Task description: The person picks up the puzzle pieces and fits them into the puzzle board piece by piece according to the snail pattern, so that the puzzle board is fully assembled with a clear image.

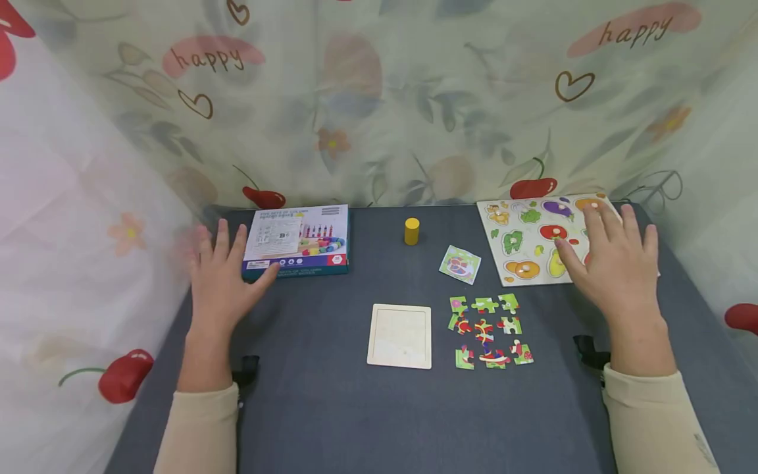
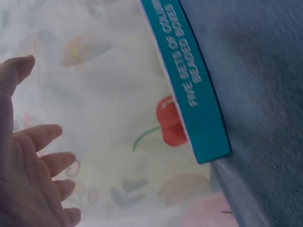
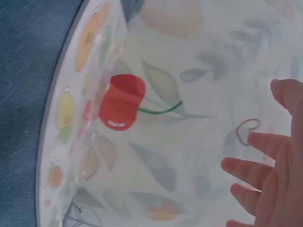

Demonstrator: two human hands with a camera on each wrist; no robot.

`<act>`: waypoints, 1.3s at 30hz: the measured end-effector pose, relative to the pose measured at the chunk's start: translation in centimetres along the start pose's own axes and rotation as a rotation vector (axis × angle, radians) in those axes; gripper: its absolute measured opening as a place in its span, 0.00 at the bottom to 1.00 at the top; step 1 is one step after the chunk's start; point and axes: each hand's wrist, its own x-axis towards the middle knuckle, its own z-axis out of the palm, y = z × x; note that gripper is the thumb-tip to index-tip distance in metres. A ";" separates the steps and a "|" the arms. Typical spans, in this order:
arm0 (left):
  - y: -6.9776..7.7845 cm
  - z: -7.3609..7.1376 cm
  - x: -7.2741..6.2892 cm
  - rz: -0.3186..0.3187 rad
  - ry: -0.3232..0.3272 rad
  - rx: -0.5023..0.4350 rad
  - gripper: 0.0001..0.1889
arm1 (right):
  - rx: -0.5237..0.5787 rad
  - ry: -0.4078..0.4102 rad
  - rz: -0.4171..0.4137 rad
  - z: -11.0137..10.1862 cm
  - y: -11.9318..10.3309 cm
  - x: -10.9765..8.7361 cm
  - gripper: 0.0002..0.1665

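Note:
My left hand is held with fingers spread beside the boxed bead set, holding nothing. In the left wrist view the teal side of that box shows beyond the fingers. My right hand, fingers also spread, overlaps the right part of the vegetable puzzle board in the head view and grips nothing. Between the hands lie a plain wooden tray and, right of it, several loose jigsaw pieces in rough rows. A small picture card lies above the pieces.
A yellow cylinder stands toward the back of the dark tabletop. A patterned curtain hangs behind the table and along both sides. Dark wrist straps show at both sleeves.

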 end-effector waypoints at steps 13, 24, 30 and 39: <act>3.2 0.1 -0.7 0.200 -0.023 -0.078 0.50 | 0.045 0.062 -0.139 -1.5 -2.4 -1.1 0.47; 5.7 1.1 -1.1 0.288 -0.132 -0.102 0.52 | 0.085 0.029 -0.260 -2.2 -4.4 -1.4 0.46; 6.4 1.4 -1.4 0.313 -0.206 -0.175 0.53 | 0.110 0.017 -0.325 -1.7 -5.1 -1.3 0.46; 7.9 2.8 -1.7 0.379 -0.315 -0.205 0.52 | 0.171 -0.028 -0.413 -0.6 -6.3 -1.6 0.46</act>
